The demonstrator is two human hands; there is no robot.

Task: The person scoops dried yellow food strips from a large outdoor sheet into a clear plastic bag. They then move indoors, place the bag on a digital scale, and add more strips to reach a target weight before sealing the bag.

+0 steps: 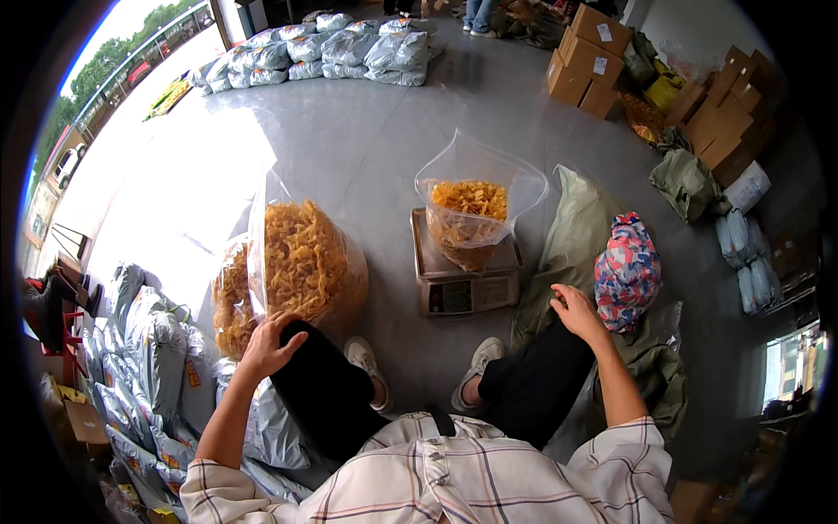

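Note:
My left hand rests on my left knee, fingers spread, holding nothing. Just beyond it stands a large clear plastic bag full of yellow-brown dried pieces, its mouth gaping. My right hand hovers at my right knee with fingers apart and nothing in them. In front of me a digital scale sits on the floor. On its pan an open clear zip bag stands upright, partly filled with orange-yellow dried pieces. A camouflage-patterned cloth bundle lies right of my right hand, beside a green woven sack.
Grey packed mailer bags are heaped at my left, with more grey bags stacked at the far side. Cardboard boxes and green sacks stand at the far right. A person's legs show at the back.

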